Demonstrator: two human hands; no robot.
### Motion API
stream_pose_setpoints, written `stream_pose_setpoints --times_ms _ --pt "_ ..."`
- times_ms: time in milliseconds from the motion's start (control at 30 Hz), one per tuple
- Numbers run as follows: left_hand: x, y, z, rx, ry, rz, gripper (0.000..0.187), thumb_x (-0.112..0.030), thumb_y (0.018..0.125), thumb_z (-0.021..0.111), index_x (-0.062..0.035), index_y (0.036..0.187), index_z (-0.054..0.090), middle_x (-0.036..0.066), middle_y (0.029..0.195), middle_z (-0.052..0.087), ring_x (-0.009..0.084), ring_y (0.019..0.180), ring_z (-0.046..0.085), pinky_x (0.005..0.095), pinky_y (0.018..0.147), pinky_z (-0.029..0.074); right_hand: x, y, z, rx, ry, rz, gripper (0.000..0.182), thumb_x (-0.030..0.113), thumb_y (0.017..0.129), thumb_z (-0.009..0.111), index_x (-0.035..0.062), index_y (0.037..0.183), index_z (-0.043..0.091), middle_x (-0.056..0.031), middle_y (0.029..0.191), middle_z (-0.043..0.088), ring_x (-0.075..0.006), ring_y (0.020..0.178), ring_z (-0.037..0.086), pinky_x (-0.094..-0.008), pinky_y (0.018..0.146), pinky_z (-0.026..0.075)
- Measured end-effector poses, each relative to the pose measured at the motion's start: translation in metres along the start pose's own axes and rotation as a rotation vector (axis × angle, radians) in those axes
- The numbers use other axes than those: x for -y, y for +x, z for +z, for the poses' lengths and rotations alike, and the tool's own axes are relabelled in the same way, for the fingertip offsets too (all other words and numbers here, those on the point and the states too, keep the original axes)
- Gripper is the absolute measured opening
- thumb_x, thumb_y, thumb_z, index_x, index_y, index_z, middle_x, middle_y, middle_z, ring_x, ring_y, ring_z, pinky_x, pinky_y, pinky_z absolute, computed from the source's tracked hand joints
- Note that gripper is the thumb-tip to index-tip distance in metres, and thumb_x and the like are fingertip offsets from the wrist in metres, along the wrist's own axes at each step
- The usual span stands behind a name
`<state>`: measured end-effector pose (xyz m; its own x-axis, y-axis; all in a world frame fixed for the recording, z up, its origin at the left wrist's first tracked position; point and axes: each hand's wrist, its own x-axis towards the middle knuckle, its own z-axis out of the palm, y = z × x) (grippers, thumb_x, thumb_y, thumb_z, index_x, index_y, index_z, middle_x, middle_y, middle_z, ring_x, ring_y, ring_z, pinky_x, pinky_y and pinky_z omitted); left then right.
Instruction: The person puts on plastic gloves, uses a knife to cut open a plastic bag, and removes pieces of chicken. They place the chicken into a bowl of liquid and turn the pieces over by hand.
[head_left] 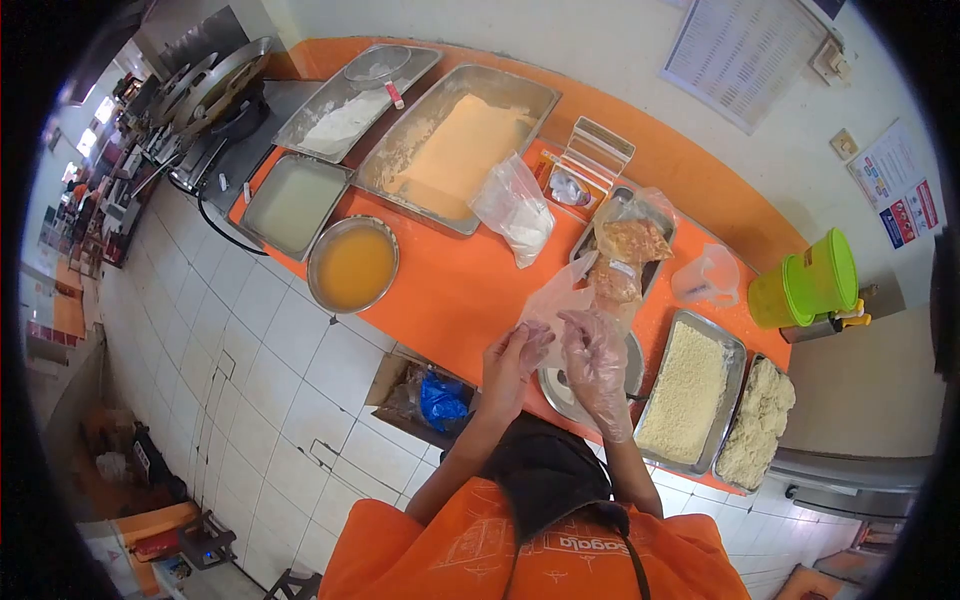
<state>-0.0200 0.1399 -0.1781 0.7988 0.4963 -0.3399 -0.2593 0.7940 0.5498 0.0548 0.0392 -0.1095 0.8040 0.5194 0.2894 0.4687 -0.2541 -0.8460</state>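
Note:
A thin clear plastic glove covers my right hand (597, 365), and its fingertips are pinched together. My left hand (508, 365) is bare at the wrist and back, its fingers closed on crumpled clear plastic (538, 340). Between and beyond the fingertips a translucent plastic sheet (560, 293) stretches toward the bagged food; I cannot tell whether it is a glove or a bag. Below both hands, partly hidden by them, is a round metal pan (568, 395) at the table's near edge. Just past the hands lie clear bags of orange-brown food (632, 240) on a metal tray (655, 272).
On the orange table (445, 325) stand trays of orange powder (460, 150), white flour (345, 125), cloudy liquid (293, 200) and pale crumbs (685, 390). A bowl of orange liquid (353, 264), clear jug (708, 275) and green buckets (825, 270) stand there too. Below is a cardboard box (393, 383).

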Motion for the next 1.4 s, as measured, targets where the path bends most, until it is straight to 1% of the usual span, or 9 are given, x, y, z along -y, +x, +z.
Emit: stream_pose_setpoints --times_ms 167,267,467,667,867,1067,1133,1233,1400 --pt "0.003 0.004 -0.007 -0.003 0.055 -0.026 0.021 -0.012 0.099 0.060 0.0056 0.110 0.065 0.011 0.106 0.069 0.0150 0.097 0.067 0.0278 0.091 0.053 -0.006 -0.012 0.001 -0.015 -0.029 0.059 0.016 0.008 0.091 0.068 0.0044 0.106 0.069 -0.0059 0.089 0.064 -0.0129 0.075 0.059 -0.0283 0.067 0.048" --pt "0.005 0.006 -0.014 0.023 0.086 -0.058 0.017 -0.011 0.098 0.062 0.0028 0.107 0.066 0.009 0.103 0.069 0.0132 0.095 0.066 0.0269 0.087 0.054 0.014 -0.005 -0.003 0.086 -0.046 0.185 0.019 0.009 0.088 0.071 0.0019 0.106 0.069 -0.0102 0.092 0.067 -0.0189 0.080 0.063 -0.0313 0.071 0.051" --pt "0.011 0.008 -0.028 0.100 0.071 -0.094 0.014 -0.013 0.098 0.063 -0.0010 0.104 0.067 0.006 0.100 0.068 0.0101 0.091 0.064 0.0257 0.082 0.054 -0.009 -0.014 0.001 0.273 0.535 0.453 0.024 0.008 0.089 0.070 -0.0007 0.111 0.069 -0.0034 0.096 0.069 -0.0098 0.086 0.061 -0.0267 0.075 0.051" --pt "-0.010 -0.004 -0.014 0.080 0.114 -0.112 0.014 -0.012 0.097 0.064 -0.0009 0.105 0.066 0.005 0.102 0.068 0.0099 0.091 0.064 0.0262 0.080 0.054 -0.014 -0.013 -0.008 0.184 0.390 0.540 0.017 0.006 0.091 0.066 -0.0017 0.106 0.068 -0.0021 0.095 0.067 -0.0087 0.086 0.060 -0.0265 0.075 0.050" --pt "-0.005 -0.001 -0.029 0.171 0.322 0.011 0.009 -0.003 0.090 0.069 0.0001 0.098 0.065 0.004 0.093 0.068 0.0103 0.085 0.065 0.0255 0.079 0.054 0.002 -0.014 -0.006 0.188 0.354 0.362 0.015 0.009 0.092 0.067 -0.0017 0.103 0.068 -0.0038 0.089 0.067 -0.0098 0.082 0.061 -0.0249 0.073 0.049" --pt "-0.020 -0.004 -0.023 0.283 0.524 0.056 0.008 0.004 0.087 0.068 -0.0009 0.090 0.062 0.003 0.087 0.066 0.0096 0.080 0.063 0.0248 0.075 0.052 0.004 -0.006 -0.015 0.352 0.768 0.643 0.011 0.006 0.090 0.069 -0.0015 0.098 0.069 -0.0038 0.084 0.067 -0.0103 0.075 0.061 -0.0258 0.067 0.049" --pt "-0.022 -0.001 -0.030 0.347 0.470 0.016 0.008 0.005 0.087 0.067 -0.0010 0.089 0.061 0.003 0.087 0.066 0.0095 0.080 0.062 0.0255 0.074 0.052 -0.008 -0.011 -0.011 0.258 0.727 0.681 0.009 0.006 0.090 0.069 -0.0006 0.095 0.070 -0.0026 0.082 0.066 -0.0092 0.072 0.059 -0.0253 0.065 0.049" --pt "-0.031 -0.002 -0.035 0.160 0.243 -0.101 0.010 0.003 0.087 0.068 -0.0021 0.090 0.059 0.002 0.088 0.063 0.0092 0.079 0.061 0.0263 0.072 0.052 -0.028 -0.012 -0.012 0.157 0.648 0.654 0.008 0.007 0.090 0.068 -0.0003 0.094 0.070 -0.0007 0.080 0.065 -0.0080 0.071 0.058 -0.0241 0.064 0.047" --pt "-0.029 -0.001 -0.035 -0.004 0.525 0.222 0.018 0.000 0.087 0.070 -0.0037 0.099 0.057 0.004 0.093 0.061 0.0128 0.086 0.061 0.0284 0.075 0.052 -0.031 -0.008 -0.018 0.065 0.410 0.517 0.008 0.007 0.092 0.066 -0.0001 0.096 0.068 0.0007 0.084 0.064 -0.0064 0.075 0.057 -0.0227 0.066 0.047"
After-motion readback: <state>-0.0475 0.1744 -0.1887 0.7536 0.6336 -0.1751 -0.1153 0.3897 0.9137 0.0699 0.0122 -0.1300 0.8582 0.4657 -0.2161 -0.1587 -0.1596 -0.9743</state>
